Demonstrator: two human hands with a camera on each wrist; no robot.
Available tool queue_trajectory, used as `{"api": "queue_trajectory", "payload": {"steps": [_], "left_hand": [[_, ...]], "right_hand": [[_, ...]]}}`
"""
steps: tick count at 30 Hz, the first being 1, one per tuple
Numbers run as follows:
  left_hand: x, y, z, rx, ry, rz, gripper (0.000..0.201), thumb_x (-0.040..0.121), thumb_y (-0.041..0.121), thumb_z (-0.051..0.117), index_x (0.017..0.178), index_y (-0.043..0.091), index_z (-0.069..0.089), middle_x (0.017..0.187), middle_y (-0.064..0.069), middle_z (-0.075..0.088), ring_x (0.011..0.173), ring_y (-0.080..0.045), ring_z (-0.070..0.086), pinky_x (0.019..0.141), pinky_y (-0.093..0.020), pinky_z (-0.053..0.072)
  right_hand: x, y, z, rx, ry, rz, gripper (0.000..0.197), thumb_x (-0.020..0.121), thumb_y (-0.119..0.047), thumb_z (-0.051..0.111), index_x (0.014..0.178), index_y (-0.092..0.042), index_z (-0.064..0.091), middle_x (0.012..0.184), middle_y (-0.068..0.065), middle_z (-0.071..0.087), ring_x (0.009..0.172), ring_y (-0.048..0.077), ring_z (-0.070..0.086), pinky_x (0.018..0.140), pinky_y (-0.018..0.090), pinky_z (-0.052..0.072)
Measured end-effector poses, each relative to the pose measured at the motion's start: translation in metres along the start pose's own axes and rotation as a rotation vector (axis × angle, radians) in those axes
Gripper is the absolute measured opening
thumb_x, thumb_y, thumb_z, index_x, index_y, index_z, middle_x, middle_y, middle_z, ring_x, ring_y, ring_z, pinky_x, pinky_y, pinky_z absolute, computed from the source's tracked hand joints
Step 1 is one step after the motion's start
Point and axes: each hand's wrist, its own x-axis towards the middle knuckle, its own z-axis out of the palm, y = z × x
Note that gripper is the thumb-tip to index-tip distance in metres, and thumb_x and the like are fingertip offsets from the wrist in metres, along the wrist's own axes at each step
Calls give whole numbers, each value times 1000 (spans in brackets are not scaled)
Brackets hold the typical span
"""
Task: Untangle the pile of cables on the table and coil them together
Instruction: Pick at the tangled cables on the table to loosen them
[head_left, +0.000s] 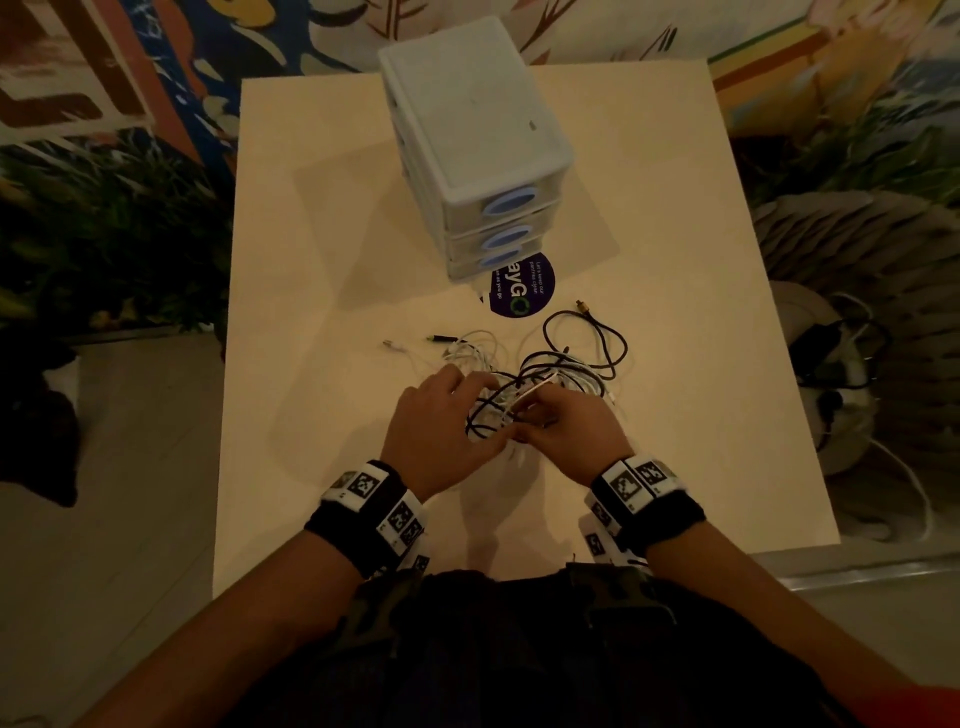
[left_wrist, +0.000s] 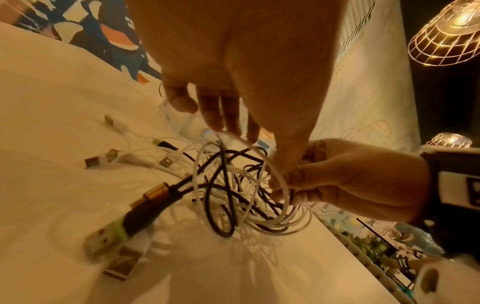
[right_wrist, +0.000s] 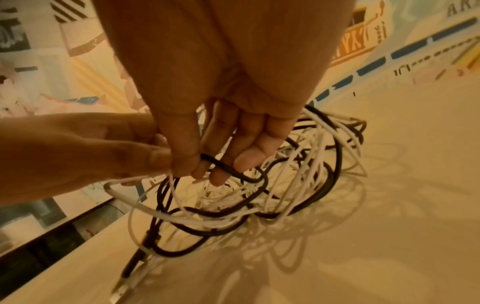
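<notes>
Black and white strands, knotted into one pile of cables on the near half of one pale table, close to the front edge. Three plug ends clear of the knot in the head view: one gold plug at the far right, one dark plug and one white plug at the far left. Two hands on the pile, side by side and touching. Left hand with thumb and forefinger pinching a white strand, the other fingers hanging down nearly straight over the loops. Right hand curled narrow, fingers hooked through a black loop and bunched on white loops lifted a little off the tabletop. Two black wristbands, one per wrist: left wristband and right wristband, each with white square-patterned tags. Farther back on the table, one white drawer unit with three stacked drawers, each with one blue oval pull. Just in front of it, partly under its base, one round dark sticker. In the left wrist view, two lit wire-cage lamps, a near lamp and a far lamp.
</notes>
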Motion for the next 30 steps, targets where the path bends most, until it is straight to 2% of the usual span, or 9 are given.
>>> {"api": "queue_trajectory", "payload": {"steps": [5,8,12,15,18,23,26,28,30], "left_hand": [[7,-15,6,136,-77,-4,36,86,54,46,103,29,68,90,3,55,80,-26,58,63,-33,36],[6,-23,6,73,-47,-64,29,87,49,54,98,27,68,87,3,56,78,-26,59,63,-37,48],[6,-27,6,-38,-58,-193,14,88,44,63,93,31,64,82,9,50,78,-19,56,67,-36,49],[9,-28,8,-152,-118,-287,12,91,43,63,87,32,58,83,9,50,78,-16,54,69,-33,43],[13,-33,8,-235,-152,-361,18,92,40,62,81,29,53,83,5,53,78,-20,55,68,-34,40],[11,-27,-12,-273,-95,-314,28,85,34,69,105,35,50,83,6,51,67,-11,53,57,-30,36],[8,-7,-35,-293,-35,-189,15,96,39,62,92,29,52,66,3,50,57,-12,48,52,-33,36],[9,9,-45,-318,-186,-167,37,100,58,47,84,27,61,60,1,57,54,-12,52,57,-35,44],[11,24,-45,-386,-416,-244,56,98,71,34,88,29,70,69,4,70,55,-9,62,66,-35,54]], "right_hand": [[-12,11,-8,12,61,26,14,88,-31,76,101,-29,79,96,-13,75,80,-2,65,73,3,42],[-21,23,-9,4,86,-9,11,86,-29,79,97,-29,78,97,-10,66,89,9,63,82,23,52],[-36,36,-15,-57,52,25,10,85,-35,78,95,-35,76,89,-7,55,79,3,52,73,20,42],[-49,45,-15,-12,-24,54,7,90,-40,71,97,-37,70,87,-10,64,79,5,62,77,29,51],[-57,54,-17,122,28,126,6,92,-38,69,94,-37,64,90,-16,71,77,1,69,78,30,56],[-59,53,-25,164,52,45,9,87,-31,77,89,-32,68,82,-16,73,77,-1,70,80,26,57],[-56,45,-25,182,78,-2,12,87,-28,76,95,-36,74,87,-20,75,85,-6,69,84,16,54],[-54,38,-24,178,76,-53,18,88,-27,75,103,-37,76,95,-21,75,91,-9,67,86,9,49],[-54,34,-21,143,67,-101,22,89,-32,74,110,-38,76,103,-22,74,96,-11,65,86,7,46]]}}
